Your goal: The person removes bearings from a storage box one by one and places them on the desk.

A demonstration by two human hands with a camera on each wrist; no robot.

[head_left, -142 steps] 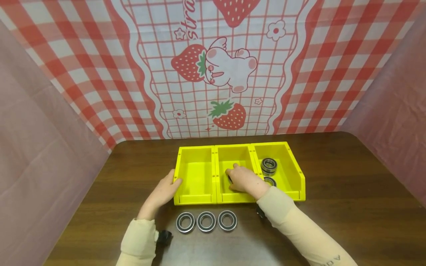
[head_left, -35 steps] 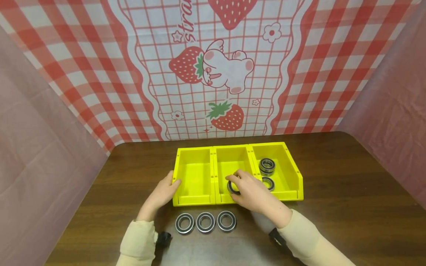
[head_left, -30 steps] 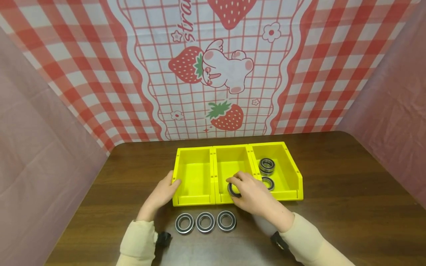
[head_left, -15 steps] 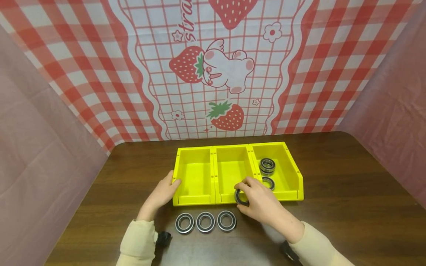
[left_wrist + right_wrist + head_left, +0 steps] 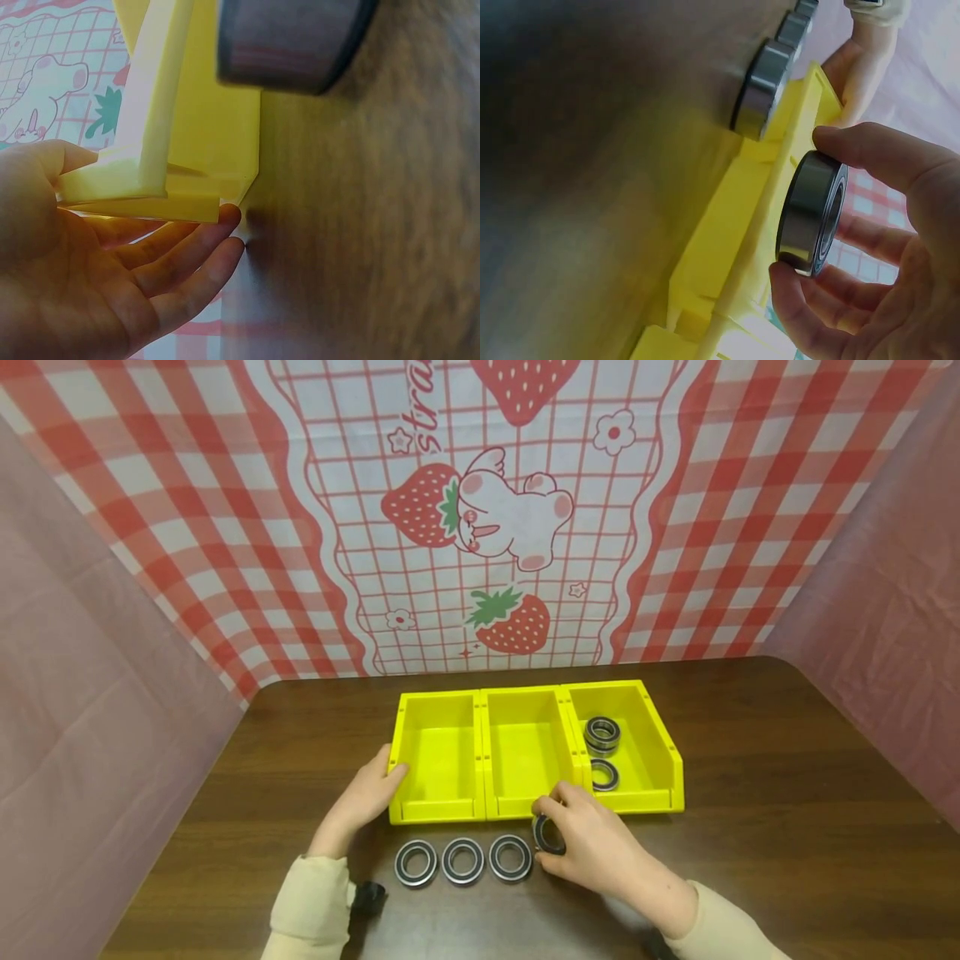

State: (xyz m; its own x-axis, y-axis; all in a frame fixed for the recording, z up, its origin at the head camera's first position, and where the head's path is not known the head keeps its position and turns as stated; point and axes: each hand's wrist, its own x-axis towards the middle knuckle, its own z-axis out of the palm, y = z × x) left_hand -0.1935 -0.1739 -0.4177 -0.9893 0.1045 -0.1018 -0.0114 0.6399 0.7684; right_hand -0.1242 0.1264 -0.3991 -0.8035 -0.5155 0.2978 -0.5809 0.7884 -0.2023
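Note:
My right hand (image 5: 592, 843) pinches a ball bearing (image 5: 539, 837) between thumb and fingertips, just in front of the yellow bins. In the right wrist view that bearing (image 5: 801, 214) is tipped on edge, its steel outer face showing. My left hand (image 5: 366, 792) grips the left side wall of the yellow three-part bin (image 5: 442, 814); the left wrist view has the thumb over the rim and the fingers (image 5: 180, 255) on the outside. Three bearings lie flat in a row before the bin: a left one (image 5: 402, 865), a middle one (image 5: 449, 863) and a right one (image 5: 497, 862).
The bin's right compartment holds a stack of bearings (image 5: 602, 748) and a single bearing (image 5: 613, 777) near its front. No bearings show in the left and middle compartments. A checked strawberry cloth (image 5: 360, 527) hangs behind the brown wooden table (image 5: 787, 777).
My right hand has lifted a bearing out of the middle compartment and brought it over the front wall, toward me and slightly right. The left hand stays on the bin; the row is unchanged.

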